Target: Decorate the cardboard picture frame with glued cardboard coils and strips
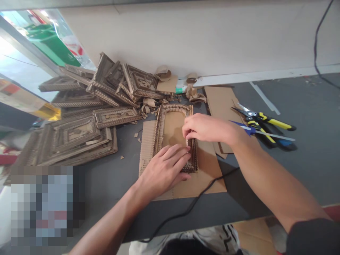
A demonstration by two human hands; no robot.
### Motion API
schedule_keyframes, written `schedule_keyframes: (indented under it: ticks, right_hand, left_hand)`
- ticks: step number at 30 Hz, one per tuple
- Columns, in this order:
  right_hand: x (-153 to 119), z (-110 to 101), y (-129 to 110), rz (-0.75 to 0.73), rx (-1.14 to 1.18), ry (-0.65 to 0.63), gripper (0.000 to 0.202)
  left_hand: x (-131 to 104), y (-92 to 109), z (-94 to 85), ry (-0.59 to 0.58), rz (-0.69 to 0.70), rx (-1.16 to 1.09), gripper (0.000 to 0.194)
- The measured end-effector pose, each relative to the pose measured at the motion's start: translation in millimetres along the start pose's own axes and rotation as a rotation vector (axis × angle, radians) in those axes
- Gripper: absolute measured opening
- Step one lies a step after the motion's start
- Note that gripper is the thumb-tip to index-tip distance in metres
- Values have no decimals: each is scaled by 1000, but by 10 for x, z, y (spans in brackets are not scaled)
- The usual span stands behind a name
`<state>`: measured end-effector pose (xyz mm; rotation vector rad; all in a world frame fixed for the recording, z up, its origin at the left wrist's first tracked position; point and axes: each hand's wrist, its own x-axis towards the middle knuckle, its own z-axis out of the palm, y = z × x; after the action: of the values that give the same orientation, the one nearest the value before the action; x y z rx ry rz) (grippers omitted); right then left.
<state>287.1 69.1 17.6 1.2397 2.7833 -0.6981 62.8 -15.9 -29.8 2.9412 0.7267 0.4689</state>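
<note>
A cardboard frame [158,124] with ridged, layered borders and a rounded inner corner lies on a flat cardboard sheet [207,177]. Across its lower part rests my left hand [167,166], palm down, with the fingers stretched toward the right border. My right hand [198,127] is at the right inner border, fingers bent and pinched together against the corrugated strip. Whatever sits between those fingertips is too small to make out. The fingertips of both hands are close to each other on the same border.
Stacked cardboard frames [77,131] fill the left side. Curled scraps [195,94] lie behind the frame. Yellow-black cutters [276,122] and a blue-handled screwdriver [248,130] are at the right. A black cable [183,214] crosses the table's front; a green bin [53,44] stands far left.
</note>
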Motion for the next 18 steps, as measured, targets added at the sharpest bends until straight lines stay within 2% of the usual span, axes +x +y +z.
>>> schedule_keyframes:
  ticks: [2, 4, 7, 9, 11, 13, 18]
  right_hand:
    - [-116, -85, -62, 41, -1, 71, 19]
    - [-296, -188, -114, 152, -2, 173, 17]
    - [-641, -240, -94, 499, -88, 278, 25]
    - [-869, -147, -3, 793, -204, 239, 39]
    - [-1066, 30, 114, 989, -238, 154, 40]
    - [-1221, 233, 213, 1039, -192, 135, 44]
    - [-1424, 567, 327, 1151, -82, 271, 59]
  left_hand:
    - [12, 16, 8, 1, 11, 24, 53]
    - [20, 35, 19, 4, 11, 48, 55]
    - [33, 64, 42, 21, -2, 65, 53]
    - [47, 84, 58, 57, -23, 64, 48]
    - [62, 108, 68, 88, -44, 64, 42]
    - [67, 138, 61, 89, -63, 65, 33]
    - [-12, 191, -42, 32, -99, 72, 21]
